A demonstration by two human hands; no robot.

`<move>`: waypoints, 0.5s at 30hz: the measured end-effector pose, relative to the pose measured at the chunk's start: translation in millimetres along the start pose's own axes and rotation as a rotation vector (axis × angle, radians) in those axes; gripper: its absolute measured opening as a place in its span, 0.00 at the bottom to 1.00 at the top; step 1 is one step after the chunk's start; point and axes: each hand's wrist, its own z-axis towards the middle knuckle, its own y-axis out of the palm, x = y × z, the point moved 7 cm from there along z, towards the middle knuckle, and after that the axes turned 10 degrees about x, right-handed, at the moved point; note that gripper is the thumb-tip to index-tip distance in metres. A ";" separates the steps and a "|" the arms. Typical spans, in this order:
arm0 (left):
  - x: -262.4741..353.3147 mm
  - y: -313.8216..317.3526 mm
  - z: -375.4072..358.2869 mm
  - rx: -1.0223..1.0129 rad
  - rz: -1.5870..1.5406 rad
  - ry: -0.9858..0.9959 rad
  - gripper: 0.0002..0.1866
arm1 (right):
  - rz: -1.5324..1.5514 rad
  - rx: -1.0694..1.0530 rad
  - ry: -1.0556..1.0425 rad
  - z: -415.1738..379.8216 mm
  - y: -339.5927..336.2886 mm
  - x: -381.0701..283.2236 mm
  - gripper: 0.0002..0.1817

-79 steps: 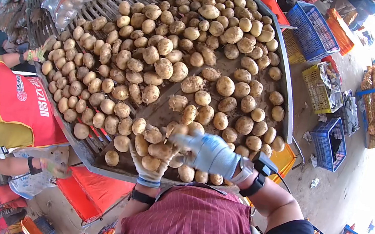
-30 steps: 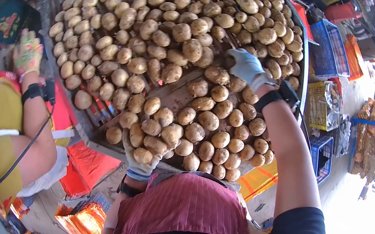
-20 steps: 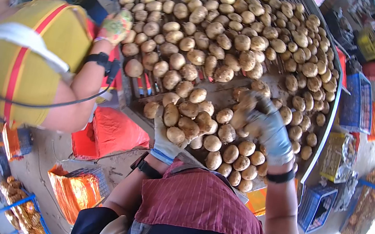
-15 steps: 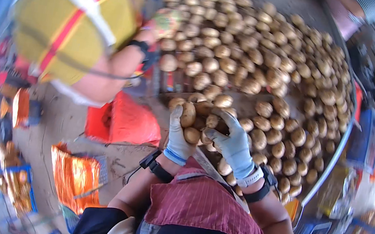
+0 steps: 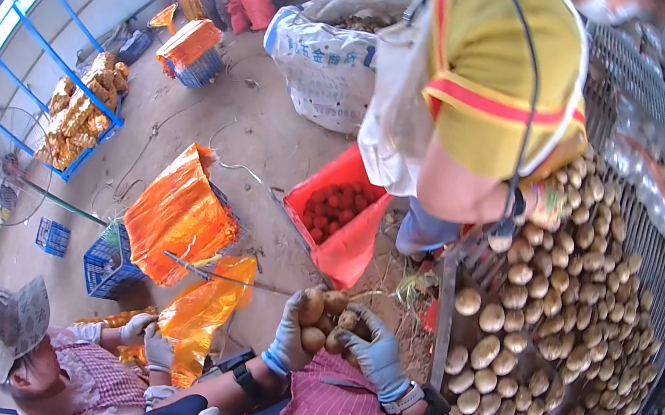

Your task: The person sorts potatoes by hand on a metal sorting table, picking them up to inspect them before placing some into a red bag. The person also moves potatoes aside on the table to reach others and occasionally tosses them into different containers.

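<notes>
My left hand [image 5: 292, 336], in a light blue glove, is wrapped round one side of a small pile of potatoes [image 5: 322, 319]. On the other side my right hand [image 5: 380, 354], gloved alike, curls its fingers round the same pile. Several potatoes are held between the two hands, above the striped reddish apron. To the right, a metal table [image 5: 445, 316] bears a wide spread of loose potatoes [image 5: 544, 343]; my hands are apart from it.
A person in yellow [image 5: 498, 77] leans over the table. Beside them stand a red-lined container [image 5: 346, 254] and a white sack [image 5: 321, 72]. Orange netting [image 5: 184, 217] covers a basket near a blue crate [image 5: 109, 262]. Another person's capped head [image 5: 5, 323] shows lower left.
The view has turned left, and the potato table now lies at the right. My hands have moved away from the table with several potatoes between them.
</notes>
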 end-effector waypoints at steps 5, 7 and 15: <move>-6.2 -76.9 67.6 0.050 -0.159 -0.098 0.37 | -0.122 0.016 0.069 67.8 27.8 10.7 0.29; 13.4 -91.3 93.6 0.184 -0.280 -0.114 0.36 | -0.287 -0.007 -0.054 102.5 43.7 18.4 0.31; 273.2 17.3 214.2 -0.202 -0.188 0.157 0.34 | -0.273 -0.119 -0.393 271.5 175.5 -168.2 0.22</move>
